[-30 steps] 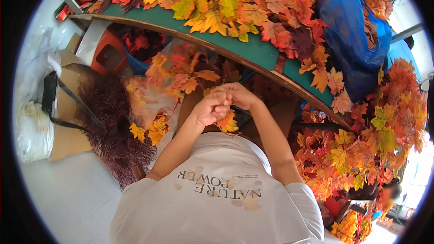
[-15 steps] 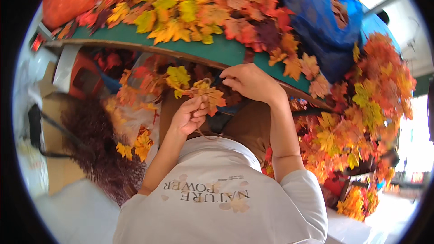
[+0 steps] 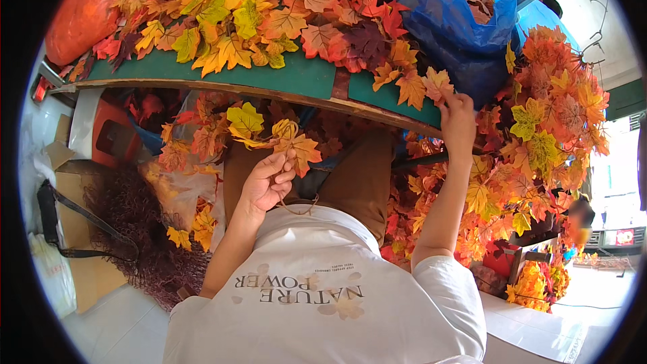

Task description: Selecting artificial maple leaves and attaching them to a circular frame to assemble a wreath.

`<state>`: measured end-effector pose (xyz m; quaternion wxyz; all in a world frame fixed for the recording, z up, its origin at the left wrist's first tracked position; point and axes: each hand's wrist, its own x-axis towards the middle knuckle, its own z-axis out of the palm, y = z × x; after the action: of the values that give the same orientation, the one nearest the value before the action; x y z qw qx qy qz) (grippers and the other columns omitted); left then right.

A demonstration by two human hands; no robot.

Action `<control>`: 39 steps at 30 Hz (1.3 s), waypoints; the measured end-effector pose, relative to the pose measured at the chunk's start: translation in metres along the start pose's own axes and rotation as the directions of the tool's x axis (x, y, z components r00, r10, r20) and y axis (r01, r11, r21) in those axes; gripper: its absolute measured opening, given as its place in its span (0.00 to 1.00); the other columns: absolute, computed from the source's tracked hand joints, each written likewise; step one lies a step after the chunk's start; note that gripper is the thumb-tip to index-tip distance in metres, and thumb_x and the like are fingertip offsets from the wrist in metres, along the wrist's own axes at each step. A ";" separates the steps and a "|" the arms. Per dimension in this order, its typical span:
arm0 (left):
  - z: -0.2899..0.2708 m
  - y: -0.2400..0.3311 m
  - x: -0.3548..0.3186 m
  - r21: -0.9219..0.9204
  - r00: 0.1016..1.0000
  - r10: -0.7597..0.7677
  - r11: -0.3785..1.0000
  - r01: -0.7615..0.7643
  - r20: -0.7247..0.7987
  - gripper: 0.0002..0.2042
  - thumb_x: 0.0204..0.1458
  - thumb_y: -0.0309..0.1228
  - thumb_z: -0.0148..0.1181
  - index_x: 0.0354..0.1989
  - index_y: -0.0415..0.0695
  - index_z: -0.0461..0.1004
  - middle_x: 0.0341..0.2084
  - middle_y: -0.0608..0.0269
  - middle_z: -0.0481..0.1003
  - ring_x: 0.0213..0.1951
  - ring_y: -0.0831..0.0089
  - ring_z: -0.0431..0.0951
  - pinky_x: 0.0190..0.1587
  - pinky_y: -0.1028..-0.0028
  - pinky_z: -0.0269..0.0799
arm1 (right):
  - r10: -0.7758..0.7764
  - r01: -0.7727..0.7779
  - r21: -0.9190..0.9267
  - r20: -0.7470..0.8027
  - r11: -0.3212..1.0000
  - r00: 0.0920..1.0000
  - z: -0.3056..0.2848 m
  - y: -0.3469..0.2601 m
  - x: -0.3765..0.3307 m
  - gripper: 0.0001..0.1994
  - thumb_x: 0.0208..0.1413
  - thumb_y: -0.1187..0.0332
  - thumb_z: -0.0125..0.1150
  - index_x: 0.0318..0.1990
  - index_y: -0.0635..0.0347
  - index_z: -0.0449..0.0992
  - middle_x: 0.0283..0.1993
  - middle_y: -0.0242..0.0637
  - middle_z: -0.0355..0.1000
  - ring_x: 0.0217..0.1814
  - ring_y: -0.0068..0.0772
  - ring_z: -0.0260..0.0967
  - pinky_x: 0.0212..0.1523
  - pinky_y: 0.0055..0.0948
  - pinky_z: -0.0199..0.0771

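1. Left hand (image 3: 266,182) closed on a leaf sprig (image 3: 273,136) above the lap.
2. Right hand (image 3: 457,121) pinches an orange leaf (image 3: 437,84) at the table edge (image 3: 290,79).
3. Blue bag (image 3: 458,20) and leaf piles crowd the tabletop; leaf branches (image 3: 539,141) hem in the right side.

Left hand (image 3: 266,182): fingers pinch a sprig of orange and yellow artificial maple leaves (image 3: 273,136) above the lap. Right hand (image 3: 457,118): grips an orange leaf (image 3: 437,84) at the green counter (image 3: 303,79) edge. Blue plastic bag (image 3: 451,17) behind.

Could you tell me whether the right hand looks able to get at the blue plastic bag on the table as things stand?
Probably yes: the right hand is at the table edge just below the blue bag, with only loose leaves between.
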<state>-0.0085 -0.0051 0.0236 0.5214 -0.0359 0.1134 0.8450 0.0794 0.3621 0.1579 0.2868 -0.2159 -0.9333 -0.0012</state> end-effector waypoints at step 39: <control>0.052 -0.011 -0.004 0.331 0.911 0.366 0.897 -0.292 -0.190 0.15 0.53 0.21 0.53 0.50 0.43 0.68 0.29 0.66 0.72 0.29 0.78 0.75 0.30 0.78 0.76 | 0.288 -0.118 0.908 0.248 -0.401 0.925 0.029 -0.107 0.045 0.07 0.50 0.80 0.60 0.36 0.73 0.72 0.38 0.44 0.73 0.41 0.35 0.73 0.41 0.28 0.79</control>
<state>0.0060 0.0075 0.0729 0.3511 -0.0427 0.3069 0.8836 -0.0127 0.2868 0.1706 0.3811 -0.0575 -0.4542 0.8032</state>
